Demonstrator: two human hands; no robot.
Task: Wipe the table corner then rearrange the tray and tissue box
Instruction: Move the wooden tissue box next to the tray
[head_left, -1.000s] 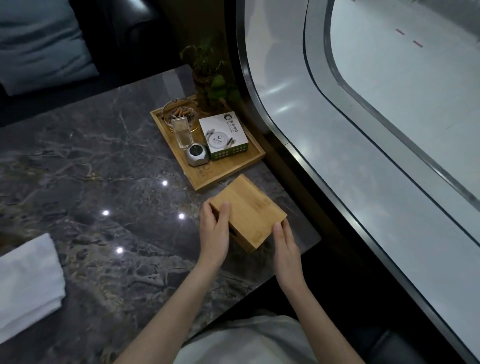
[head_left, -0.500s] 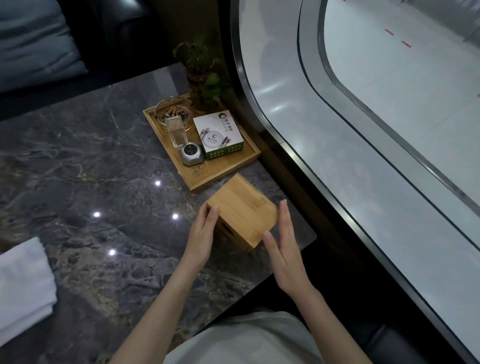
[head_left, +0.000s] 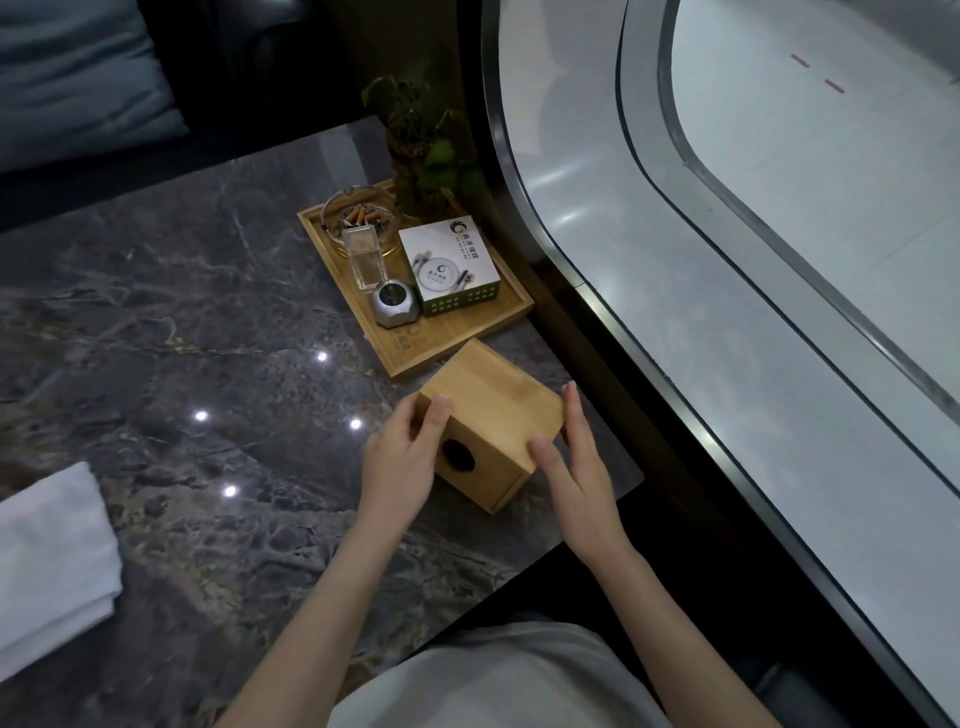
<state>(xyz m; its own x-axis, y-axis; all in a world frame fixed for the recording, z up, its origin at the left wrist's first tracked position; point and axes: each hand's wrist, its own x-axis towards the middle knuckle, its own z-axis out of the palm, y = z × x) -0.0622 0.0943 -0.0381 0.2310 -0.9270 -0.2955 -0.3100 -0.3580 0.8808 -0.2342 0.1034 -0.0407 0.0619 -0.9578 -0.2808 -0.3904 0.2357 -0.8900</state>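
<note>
A bamboo tissue box (head_left: 493, 400) sits at the near right corner of the dark marble table (head_left: 182, 322), tipped so the face with its oval hole points toward me. My left hand (head_left: 400, 457) grips its left side. My right hand (head_left: 576, 467) presses flat against its right side, thumb at the front edge. Just beyond the box lies a bamboo tray (head_left: 415, 356) near the table's right edge.
The tray holds a glass ashtray (head_left: 358, 213) with butts, a clear holder (head_left: 363, 257), a silver faceted object (head_left: 394, 304) and a white-green box (head_left: 447, 260). A potted plant (head_left: 421, 150) stands behind it. A folded white cloth (head_left: 47, 561) lies at the left. A curved glass railing (head_left: 675, 338) borders the right.
The tissue box has been rolled toward me, so its holed face now shows at the front. My right hand moved up along its right side; my left stayed on the left side.
</note>
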